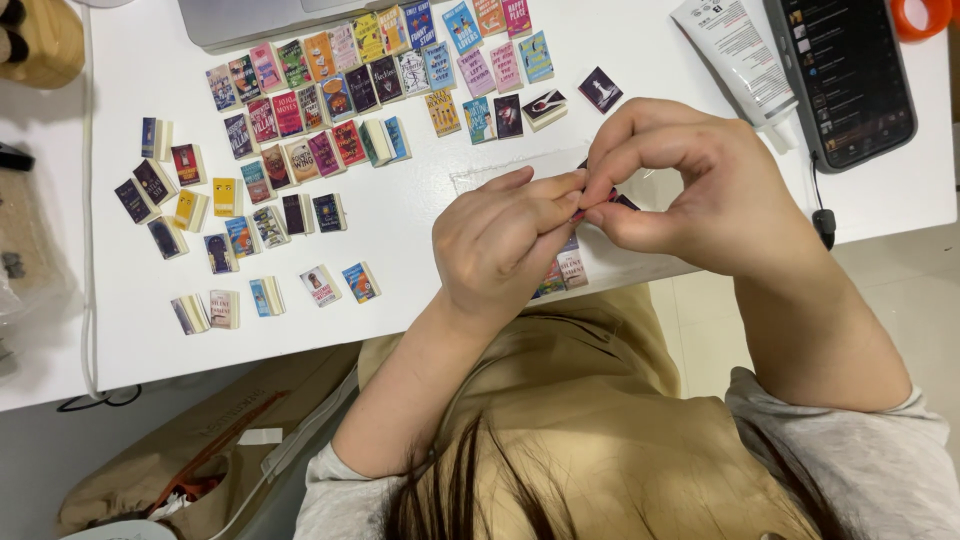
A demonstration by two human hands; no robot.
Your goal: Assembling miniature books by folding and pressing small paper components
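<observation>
Head view, looking down on a white table [400,215]; landmark is the dark phone [848,75] lying face up at the table's far right. Left hand [505,245] and right hand [690,185] meet just left of and nearer than the phone, above the table's near edge. Both hands have fingertips pressed together, pinching one tiny dark piece [612,197] between them; only a sliver with a reddish edge shows, so its exact kind cannot be told, likely one of the mini book pieces. Right hand curls thumb and forefinger into a ring over the piece, left hand's fingers point toward it from the left. Under the hands, on the table, a clear plastic sheet [490,178] and a few small printed covers [565,270] partly hidden by the left hand. White tube [737,55] lies just left of the phone, cap end pointing toward the hands. Far left of the phone, across most of the table: miniature books [340,100] with colourful covers, in rough rows at the top, looser scatter lower left, some standing, some flat. Two loose dark mini books [572,98] sit between the rows and the tube. Grey laptop edge [260,18] at top, well left of the phone. Orange ring-shaped thing [920,15] just right of the phone's top corner. Black cable clip [824,225] below the phone at the table edge. Tan bag [200,450] on the floor, lower left.
</observation>
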